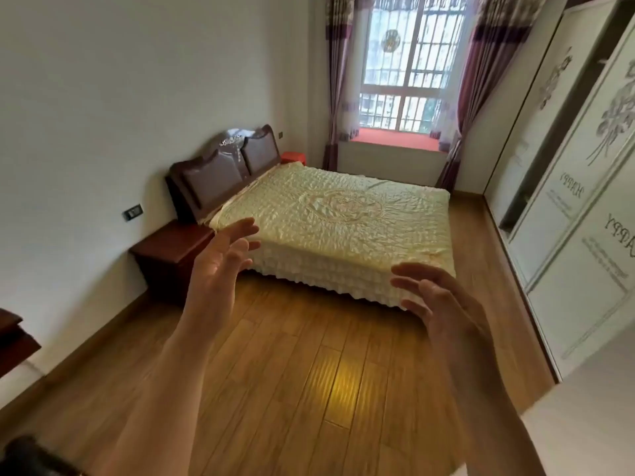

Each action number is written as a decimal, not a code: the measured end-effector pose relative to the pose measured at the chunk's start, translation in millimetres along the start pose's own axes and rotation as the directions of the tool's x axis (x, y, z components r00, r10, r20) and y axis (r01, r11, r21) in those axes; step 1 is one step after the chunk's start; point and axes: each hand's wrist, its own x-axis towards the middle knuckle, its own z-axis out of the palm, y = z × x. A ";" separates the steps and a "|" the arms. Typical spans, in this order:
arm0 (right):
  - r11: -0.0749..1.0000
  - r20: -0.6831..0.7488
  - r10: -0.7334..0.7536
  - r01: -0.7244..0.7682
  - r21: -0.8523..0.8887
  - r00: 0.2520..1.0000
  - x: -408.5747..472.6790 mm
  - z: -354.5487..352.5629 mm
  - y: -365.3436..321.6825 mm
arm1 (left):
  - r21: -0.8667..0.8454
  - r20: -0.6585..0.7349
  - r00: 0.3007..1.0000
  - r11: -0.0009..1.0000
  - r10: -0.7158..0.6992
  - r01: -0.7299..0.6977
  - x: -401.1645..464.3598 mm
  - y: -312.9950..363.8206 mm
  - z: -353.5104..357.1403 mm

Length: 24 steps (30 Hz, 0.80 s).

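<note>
Both my arms reach forward over a wooden floor (295, 365). My left hand (220, 262) is raised with its palm turned inward and its fingers spread, holding nothing. My right hand (436, 300) faces it, fingers relaxed and slightly bent, also empty. Beyond the hands stands a bed (343, 221) covered by a pale yellow quilted spread, with a dark padded headboard (223, 173) against the left wall. Neither hand touches the bed.
A dark red nightstand (168, 255) stands left of the bed, and a red stool (292, 157) sits at its far side. A white sliding wardrobe (570, 207) lines the right wall. A barred window (409, 70) with purple curtains is at the back. Dark furniture (13, 338) juts in at the left edge.
</note>
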 end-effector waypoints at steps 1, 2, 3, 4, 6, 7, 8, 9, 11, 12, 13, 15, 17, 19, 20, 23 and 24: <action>1.000 -0.004 -0.006 0.006 -0.020 1.000 7.0 3.5 -0.3 | -0.001 -0.013 1.000 1.000 0.001 -0.001 3.2 -0.5 2.3; 0.999 -0.003 0.002 -0.002 -0.033 1.000 16.1 5.4 4.1 | 0.002 -0.010 1.000 1.000 -0.013 0.013 8.3 -4.3 3.9; 0.998 -0.009 0.008 -0.008 -0.059 1.000 26.6 7.0 9.1 | -0.004 -0.008 1.000 1.000 -0.021 0.021 13.0 -10.7 5.4; 0.997 -0.005 0.007 -0.007 -0.077 1.000 39.7 11.1 13.0 | -0.016 0.012 1.000 0.999 -0.029 0.029 20.2 -17.2 7.7; 0.995 -0.004 -0.008 0.008 -0.100 1.000 64.7 17.4 23.6 | -0.024 0.012 0.999 0.999 -0.035 0.035 37.6 -34.2 11.5; 0.994 -0.007 -0.016 0.015 -0.106 1.000 78.9 20.7 29.4 | -0.026 0.014 0.999 0.999 -0.035 0.036 50.1 -44.4 13.1; 0.993 -0.013 -0.023 0.021 -0.118 1.000 92.8 22.3 38.0 | -0.034 0.021 0.999 0.999 -0.035 0.036 62.9 -56.4 13.3; 0.992 -0.023 -0.028 0.025 -0.125 0.999 105.4 25.3 44.1 | -0.038 0.033 0.999 0.999 -0.037 0.039 76.9 -66.8 13.9; 0.991 -0.045 -0.035 0.029 -0.130 0.998 128.4 29.4 56.4 | -0.048 0.065 0.997 0.998 -0.034 0.037 106.4 -86.3 13.8; 0.990 -0.059 -0.045 0.037 -0.139 0.997 141.5 30.9 63.7 | -0.056 0.093 0.995 0.998 -0.022 0.027 124.7 -96.4 14.8; 0.989 -0.078 -0.049 0.037 -0.144 0.996 153.2 32.0 69.1 | -0.069 0.117 0.993 0.997 -0.017 0.026 142.0 -103.8 16.8; 0.988 -0.124 -0.053 0.034 -0.149 0.991 178.3 32.5 75.8 | -0.092 0.164 0.986 0.995 -0.015 0.031 180.2 -116.2 26.6; 0.987 -0.170 -0.069 0.043 -0.152 0.983 200.0 30.6 78.4 | -0.139 0.211 0.978 0.990 0.002 0.028 216.1 -123.2 43.5; 0.984 -0.223 -0.084 0.046 -0.170 0.971 220.9 23.3 80.9 | -0.185 0.266 0.964 0.982 0.020 0.030 251.0 -129.1 68.4; 0.982 -0.245 -0.097 0.052 -0.184 0.965 230.5 18.5 81.7 | -0.210 0.295 0.955 0.977 0.027 0.037 267.6 -132.3 83.3; 0.973 -0.331 -0.126 0.052 -0.225 0.935 254.6 -2.5 81.8 | -0.263 0.396 0.917 0.962 0.039 0.073 306.4 -139.3 135.4; 0.970 -0.363 -0.148 0.063 -0.234 0.920 262.9 -11.8 82.1 | -0.282 0.422 0.905 0.957 0.054 0.074 317.0 -141.7 155.9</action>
